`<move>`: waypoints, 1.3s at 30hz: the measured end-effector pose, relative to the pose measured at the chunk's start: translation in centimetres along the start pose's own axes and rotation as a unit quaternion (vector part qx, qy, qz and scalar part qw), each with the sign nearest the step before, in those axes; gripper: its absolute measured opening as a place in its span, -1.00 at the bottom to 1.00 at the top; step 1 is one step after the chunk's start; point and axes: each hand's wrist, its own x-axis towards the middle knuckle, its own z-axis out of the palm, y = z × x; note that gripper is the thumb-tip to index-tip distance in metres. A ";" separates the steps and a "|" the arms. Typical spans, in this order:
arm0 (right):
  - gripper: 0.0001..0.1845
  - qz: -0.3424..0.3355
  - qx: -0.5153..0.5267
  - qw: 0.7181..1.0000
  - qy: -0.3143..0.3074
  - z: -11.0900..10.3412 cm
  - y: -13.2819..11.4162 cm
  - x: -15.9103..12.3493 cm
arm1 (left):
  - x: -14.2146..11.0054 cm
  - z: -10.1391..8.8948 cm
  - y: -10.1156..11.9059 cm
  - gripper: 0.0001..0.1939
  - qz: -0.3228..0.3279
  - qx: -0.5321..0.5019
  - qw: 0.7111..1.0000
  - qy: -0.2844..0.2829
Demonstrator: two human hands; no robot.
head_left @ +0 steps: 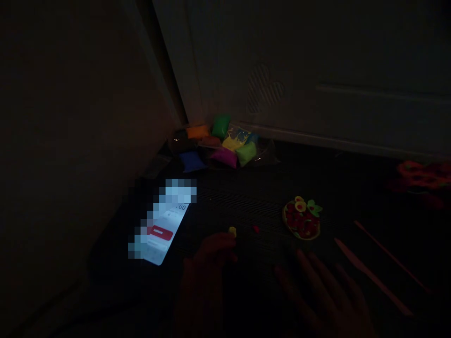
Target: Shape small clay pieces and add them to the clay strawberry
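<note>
The scene is very dark. My left hand rests low on a dark surface, fingers curled, its fingertips right at a small yellow clay piece. Whether it grips the piece I cannot make out. My right hand lies at the lower right with fingers stretched out and apart, holding nothing. Just beyond it sits a round clay model, red with yellow and green bits. A tiny red clay bit lies between the yellow piece and the model.
A lit phone lies to the left. Several coloured clay packets are piled by the wall corner. Two thin pink modelling sticks lie at the right. A reddish shape sits at the far right.
</note>
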 end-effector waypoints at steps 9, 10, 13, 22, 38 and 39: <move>-0.35 0.036 0.025 0.999 -0.020 -0.5 0.0 0.5 | 0.4 -0.2 -0.9 -0.48 0.026 0.013 1.000 -0.006; -0.37 0.058 0.027 0.998 -0.025 -0.6 -0.1 0.6 | 0.3 -0.2 -0.8 -0.48 0.021 0.012 1.000 -0.006; -0.39 0.052 0.042 0.997 -0.037 -1.1 -0.3 0.8 | 0.2 0.1 -0.2 -0.49 0.009 0.001 1.000 0.003; -0.40 0.086 0.085 0.990 -0.073 -2.0 -0.7 1.2 | 0.4 0.8 0.5 -0.52 -0.009 -0.068 0.998 0.007; -0.35 0.104 0.123 0.984 -0.079 -2.2 -1.9 1.3 | 0.5 1.1 0.5 -0.52 -0.001 -0.073 0.997 -0.001; -0.35 0.099 0.125 0.984 -0.078 -2.2 -1.9 1.3 | 0.5 1.1 0.5 -0.52 0.000 -0.071 0.998 -0.003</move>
